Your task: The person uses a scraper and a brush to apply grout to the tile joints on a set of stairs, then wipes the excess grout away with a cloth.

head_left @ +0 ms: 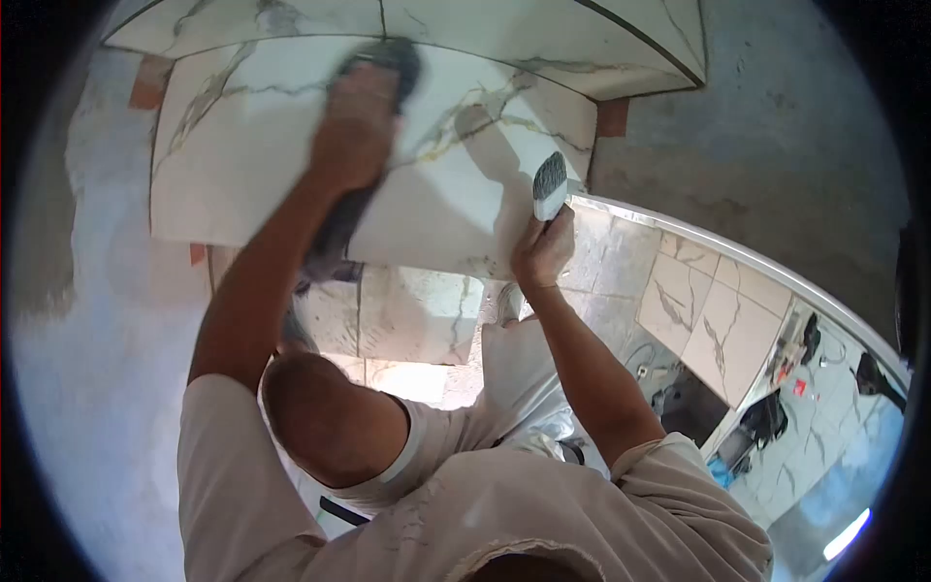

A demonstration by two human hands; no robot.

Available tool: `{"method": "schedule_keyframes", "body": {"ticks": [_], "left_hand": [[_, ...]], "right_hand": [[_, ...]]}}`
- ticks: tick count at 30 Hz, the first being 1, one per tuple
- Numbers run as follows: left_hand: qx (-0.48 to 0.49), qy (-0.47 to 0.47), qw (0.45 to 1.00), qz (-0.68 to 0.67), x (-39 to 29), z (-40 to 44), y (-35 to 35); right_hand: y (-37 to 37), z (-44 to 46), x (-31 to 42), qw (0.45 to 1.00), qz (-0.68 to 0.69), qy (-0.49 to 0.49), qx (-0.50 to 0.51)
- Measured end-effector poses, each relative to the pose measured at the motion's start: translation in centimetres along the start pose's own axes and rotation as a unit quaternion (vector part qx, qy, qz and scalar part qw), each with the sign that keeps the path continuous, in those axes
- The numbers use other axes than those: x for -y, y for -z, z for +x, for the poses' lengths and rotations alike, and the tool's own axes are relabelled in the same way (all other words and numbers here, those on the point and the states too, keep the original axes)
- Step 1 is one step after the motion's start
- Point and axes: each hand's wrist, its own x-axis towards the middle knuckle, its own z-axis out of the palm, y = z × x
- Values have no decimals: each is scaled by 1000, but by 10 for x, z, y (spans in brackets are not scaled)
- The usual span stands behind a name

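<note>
My left hand (354, 136) presses a dark, blurred cloth or pad (402, 68) against a white marble-patterned tile (242, 145), close to the tile's upper edge. Its fingers are closed over the pad, and motion smears both. My right hand (545, 252) is wrapped round a small brush-like tool (550, 184) held upright. The tool is white low down, with a grey, streaky tip; whether that tip is bristles or smeared grout I cannot tell. It stands near the tile's right end, apart from the left hand.
Another marbled tile riser (465, 39) rises above this tile. Grey plastered walls (747, 126) flank both sides, and a pale metal edge (718, 242) runs down the right. Floor tiles (407, 310) lie below. Bags and tools (756, 427) are at lower right. My bent knee (335, 417) is close.
</note>
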Motion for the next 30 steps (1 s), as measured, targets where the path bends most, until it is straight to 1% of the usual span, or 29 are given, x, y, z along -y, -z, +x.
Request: {"method": "schedule_keyframes", "body": {"ticks": [2, 3, 4, 5, 6, 7, 8, 9, 10, 11, 12, 13, 14, 15, 16, 17, 18, 19, 21, 22, 23, 24, 25, 26, 27, 28, 29, 30], "left_hand": [[4, -36, 997, -65, -35, 0, -3], [26, -32, 997, -69, -107, -5, 17], [38, -39, 996, -70, -135, -14, 18], [44, -47, 995, -70, -165, -26, 19], [32, -56, 987, -147, -194, -45, 17], [62, -51, 978, -195, -225, -54, 22], [41, -47, 985, -159, -250, -66, 25], [6, -21, 990, -139, -272, -83, 19], [-68, -47, 991, -101, -292, -105, -14], [-73, -42, 992, -97, -311, -119, -24], [-108, 5, 978, -178, -327, -123, -29], [-143, 46, 953, -263, -340, -119, -28], [-149, 44, 952, -263, -354, -115, -18], [-192, 141, 928, -286, -366, -110, 0], [-234, 239, 893, -302, -375, -111, 15], [-244, 241, 893, -293, -377, -115, 24], [-273, 305, 866, -288, -376, -123, 31], [-301, 367, 833, -283, -374, -129, 45], [-300, 407, 827, -249, -358, -152, 81], [-298, 446, 816, -217, -346, -166, 90], [-316, 478, 785, -234, -335, -172, 97], [-337, 517, 750, -238, -317, -185, 104], [-347, 555, 716, -243, -300, -194, 103], [-287, 578, 735, -207, -278, -208, 100], [-350, 581, 717, -164, -266, -212, 112], [-384, 619, 651, -214, -253, -216, 119], [-433, 611, 635, -191, -249, -218, 139], [-456, 611, 610, -216, -242, -226, 148]], "right_hand": [[-22, 8, 18, 986, 148, 12, -71], [13, -1, -14, 981, 175, 27, -79], [19, -5, -19, 956, 286, -52, -45], [27, -7, -25, 912, 388, -131, -8], [46, -14, -38, 912, 383, -146, -13], [60, -21, -57, 895, 408, -181, -4], [79, -27, -77, 903, 388, -183, 30], [99, -37, -98, 910, 366, -187, 62], [119, -50, -119, 912, 352, -196, 73], [138, -62, -142, 915, 338, -204, 84], [151, -79, -173, 917, 326, -213, 89], [166, -92, -202, 920, 309, -225, 90], [188, -101, -219, 942, 261, -184, 108], [208, -107, -230, 958, 212, -141, 129], [224, -113, -236, 958, 217, -133, 132], [234, -115, -241, 964, 154, -124, 175], [240, -112, -241, 966, 90, -113, 216], [244, -106, -231, 966, 98, -100, 217], [240, -92, -202, 965, 83, 4, 248], [235, -79, -174, 955, 123, 21, 268], [222, -67, -152, 950, 135, 89, 266], [194, -54, -138, 944, 118, 137, 275], [172, -43, -114, 933, 176, 105, 295], [141, -24, -97, 926, 63, 172, 331], [111, -6, -86, 918, 73, 232, 313], [80, 12, -75, 907, 82, 292, 292], [50, 30, -64, 893, 89, 350, 268], [28, 48, -51, 883, 49, 382, 268]]}}
